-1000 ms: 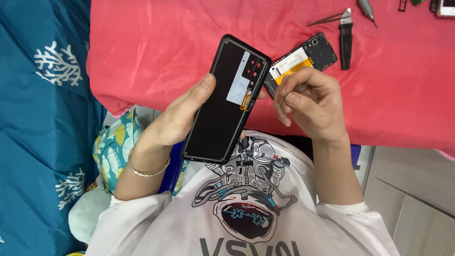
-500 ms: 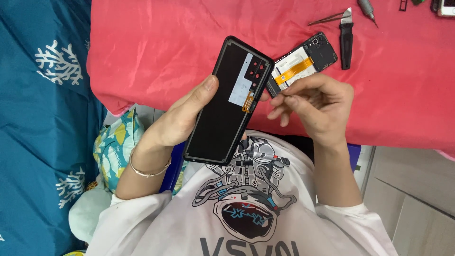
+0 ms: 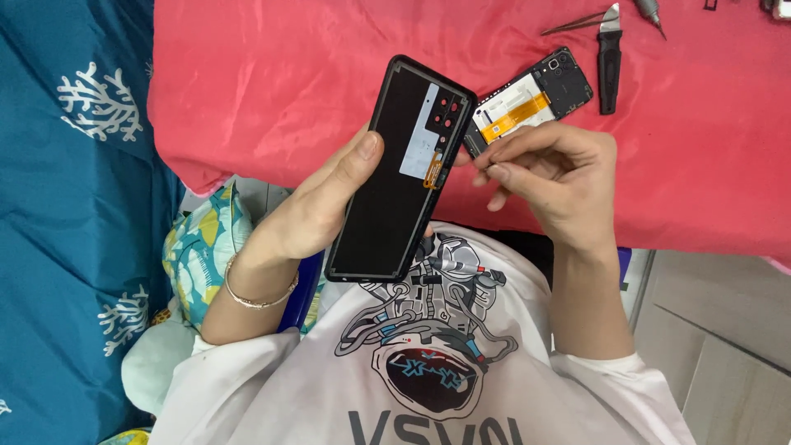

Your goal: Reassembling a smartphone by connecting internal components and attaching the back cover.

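Observation:
My left hand (image 3: 317, 210) grips a black phone display panel (image 3: 395, 189) by its left edge, thumb on its inner face, holding it tilted above my lap. A small orange flex tab (image 3: 432, 174) sticks out at the panel's right edge. My right hand (image 3: 560, 185) hovers just right of that tab with thumb and forefinger pinched together; whether anything lies between them I cannot tell. Behind the right hand, the opened phone body (image 3: 531, 103) with a white battery and an orange strip lies on the red cloth (image 3: 272, 74).
A black-handled prying tool (image 3: 608, 53), thin tweezers (image 3: 573, 22) and a screwdriver tip (image 3: 651, 12) lie at the cloth's far right. Blue fabric with white coral prints (image 3: 66, 206) fills the left side. Pale floor tiles (image 3: 717, 346) show at lower right.
My right hand's pinched fingers have drawn slightly away from the flex tab, to the right. The panel in my left hand has barely shifted.

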